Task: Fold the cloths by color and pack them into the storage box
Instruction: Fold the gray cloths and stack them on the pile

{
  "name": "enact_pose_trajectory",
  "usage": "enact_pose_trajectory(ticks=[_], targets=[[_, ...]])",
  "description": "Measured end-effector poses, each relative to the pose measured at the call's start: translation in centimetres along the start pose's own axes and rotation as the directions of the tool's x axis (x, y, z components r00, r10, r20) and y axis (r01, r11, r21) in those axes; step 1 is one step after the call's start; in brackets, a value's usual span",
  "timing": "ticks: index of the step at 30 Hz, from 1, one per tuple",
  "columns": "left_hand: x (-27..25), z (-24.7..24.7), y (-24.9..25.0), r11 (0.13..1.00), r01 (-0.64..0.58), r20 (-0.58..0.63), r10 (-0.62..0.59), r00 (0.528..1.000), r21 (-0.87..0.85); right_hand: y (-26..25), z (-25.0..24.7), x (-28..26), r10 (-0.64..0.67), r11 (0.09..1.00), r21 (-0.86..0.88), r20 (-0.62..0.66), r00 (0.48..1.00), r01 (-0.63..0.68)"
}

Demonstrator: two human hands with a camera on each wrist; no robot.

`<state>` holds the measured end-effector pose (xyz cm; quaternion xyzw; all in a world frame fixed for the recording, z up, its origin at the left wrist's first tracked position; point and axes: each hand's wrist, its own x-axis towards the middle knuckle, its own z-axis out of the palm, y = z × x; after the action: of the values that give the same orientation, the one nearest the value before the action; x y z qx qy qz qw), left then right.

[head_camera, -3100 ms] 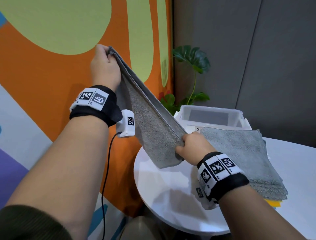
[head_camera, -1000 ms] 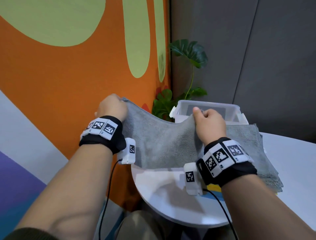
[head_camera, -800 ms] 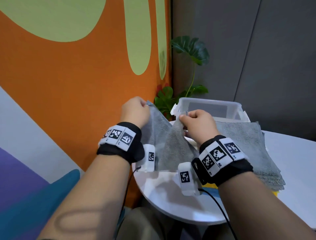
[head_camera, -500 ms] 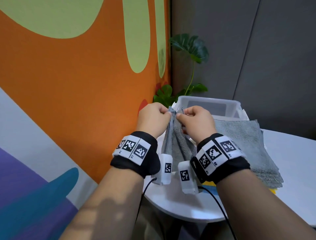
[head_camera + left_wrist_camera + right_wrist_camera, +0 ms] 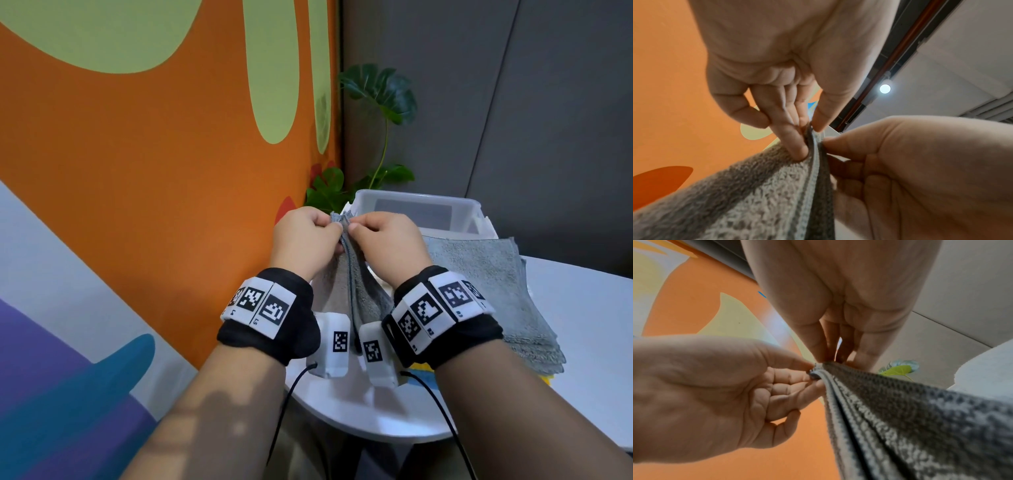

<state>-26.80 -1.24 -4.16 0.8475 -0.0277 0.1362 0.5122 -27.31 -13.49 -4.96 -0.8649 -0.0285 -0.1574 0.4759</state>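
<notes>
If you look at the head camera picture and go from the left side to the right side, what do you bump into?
Orange wall → left hand → held grey cloth → right hand → grey cloth stack → table.

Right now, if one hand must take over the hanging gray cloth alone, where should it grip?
Pinch the gathered top corners of the gray cloth, coming from above, where the left hand and right hand already press them together. All layers meet there and the rest hangs free.
</notes>
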Motion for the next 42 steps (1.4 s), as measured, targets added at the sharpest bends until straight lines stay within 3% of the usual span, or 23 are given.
enact_pose_trajectory(ticks=[4,8,12,16,18,21,24,26,29,33,37,40,42], targets=[[0.1,-0.4,0.1,0.982,0.055,0.025,-0.051,0.998,-0.182,0.0,0.2,0.0,-0.041,0.999,-0.005,0.062,0.997,0.041],[-0.1,-0.8,0.7,0.966,0.067,0.11,-0.04,0.993,-0.251,0.3,0.4,-0.5,-0.089,0.996,-0.023,0.073,0.993,0.091],[0.4,-1.7,-1.0,0.995,-0.05,0.065,0.055,0.996,-0.085,0.2,0.1,-0.5,-0.137,0.99,-0.025,0.04,0.99,0.138],[1.7,-2.4,-4.3,0.995,0.085,0.085,-0.09,0.992,0.06,-0.1,-0.5,-0.7,-0.182,0.978,0.105,0.035,0.983,0.178],[2.0,-2.7,-5.9,0.971,0.213,0.167,-0.229,0.959,0.107,-0.3,-0.9,-0.7,-0.209,0.966,0.16,0.033,0.977,0.201],[1.8,-2.7,-7.6,0.925,0.376,0.309,-0.371,0.876,0.045,-0.4,-1.2,-0.6,-0.236,0.957,0.178,0.027,0.971,0.228],[1.4,-2.8,-8.2,0.919,0.394,0.409,-0.365,0.836,0.017,-0.2,-1.2,-0.3,-0.241,0.957,0.165,0.005,0.97,0.237],[1.3,-3.1,-8.3,0.927,0.376,0.418,-0.347,0.839,0.014,-0.2,-1.4,-0.3,-0.225,0.961,0.155,-0.034,0.974,0.227],[1.6,-3.4,-8.5,0.936,0.352,0.323,-0.328,0.888,-0.017,0.1,-1.9,-0.1,-0.161,0.98,0.104,-0.107,0.981,0.172],[2.1,-4.0,-8.3,0.947,0.234,0.02,-0.235,0.972,-0.222,1.2,-2.3,0.2,-0.073,0.997,-0.002,-0.239,0.968,0.075],[2.3,-4.5,-7.5,0.962,0.009,-0.154,-0.053,0.987,-0.274,2.0,-2.1,0.5,0.0,1.0,-0.018,-0.196,0.981,-0.003],[2.2,-4.3,-6.5,0.933,-0.143,-0.198,0.08,0.977,-0.33,1.9,-2.3,0.4,-0.006,1.0,-0.016,-0.133,0.991,0.004],[2.3,-4.4,-6.2,0.916,-0.176,-0.189,0.113,0.976,-0.361,1.6,-2.5,0.3,-0.066,0.995,-0.076,-0.067,0.996,0.061]])
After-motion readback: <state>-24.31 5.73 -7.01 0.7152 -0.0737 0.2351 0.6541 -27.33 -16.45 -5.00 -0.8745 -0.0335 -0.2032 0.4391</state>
